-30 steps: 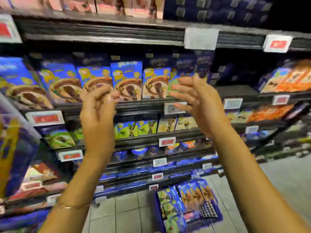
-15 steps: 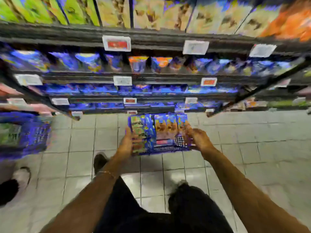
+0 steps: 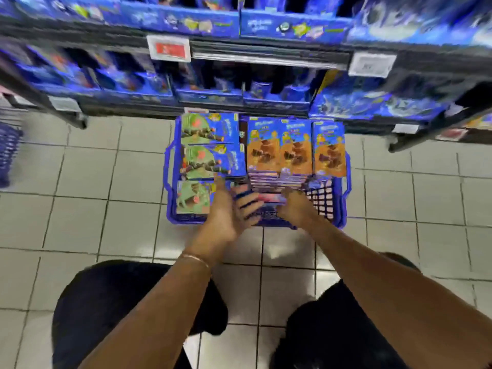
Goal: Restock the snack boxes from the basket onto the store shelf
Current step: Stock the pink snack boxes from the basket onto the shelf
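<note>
A blue basket [image 3: 170,182] stands on the tiled floor in front of the store shelf [image 3: 266,59]. In its left half lie green snack boxes [image 3: 210,158]. Its right half has orange snack boxes [image 3: 295,150] standing in rows. Both hands reach into the near middle of the basket. My left hand [image 3: 226,209] has its thumb up and its fingers stretched towards a low stack of pinkish boxes [image 3: 269,198]. On the other side of that stack is my right hand [image 3: 295,206], its fingertips hidden by blur.
The lower shelves hold blue packs [image 3: 372,102] with price tags [image 3: 169,48] on the rails. A second blue basket [image 3: 8,153] shows at the left edge. My dark-clad knees [image 3: 106,302] fill the bottom of the view.
One second ago both hands were raised at the shelf's upper rows. Since then the view has dropped to the floor, and both hands have moved from the basket's sides towards its middle.
</note>
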Demonstrator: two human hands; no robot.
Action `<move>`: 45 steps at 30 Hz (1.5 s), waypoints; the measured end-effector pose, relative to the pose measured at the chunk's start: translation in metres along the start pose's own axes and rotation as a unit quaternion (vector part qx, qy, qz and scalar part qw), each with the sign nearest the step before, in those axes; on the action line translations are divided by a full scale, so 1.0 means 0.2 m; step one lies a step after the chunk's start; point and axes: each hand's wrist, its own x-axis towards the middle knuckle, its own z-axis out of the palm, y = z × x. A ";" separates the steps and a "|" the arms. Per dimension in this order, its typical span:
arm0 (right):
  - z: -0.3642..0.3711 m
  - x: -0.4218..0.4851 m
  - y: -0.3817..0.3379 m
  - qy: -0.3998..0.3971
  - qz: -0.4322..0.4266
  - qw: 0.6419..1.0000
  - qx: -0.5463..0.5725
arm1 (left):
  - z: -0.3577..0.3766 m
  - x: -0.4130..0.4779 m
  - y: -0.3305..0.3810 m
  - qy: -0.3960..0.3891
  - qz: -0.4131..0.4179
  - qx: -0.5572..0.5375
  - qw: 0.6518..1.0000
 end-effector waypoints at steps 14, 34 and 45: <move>0.39 0.72 0.28 -0.072 -0.166 0.908 -0.378 | -0.04 0.54 -0.33 0.014 0.088 -0.103 0.991; -0.18 -0.05 0.30 0.086 -0.282 0.923 0.246 | 0.09 0.23 -0.32 0.200 0.352 -0.001 0.914; -0.12 -0.14 -0.01 0.023 -0.190 0.824 0.533 | 0.13 0.09 -0.25 -0.055 0.309 -0.029 0.949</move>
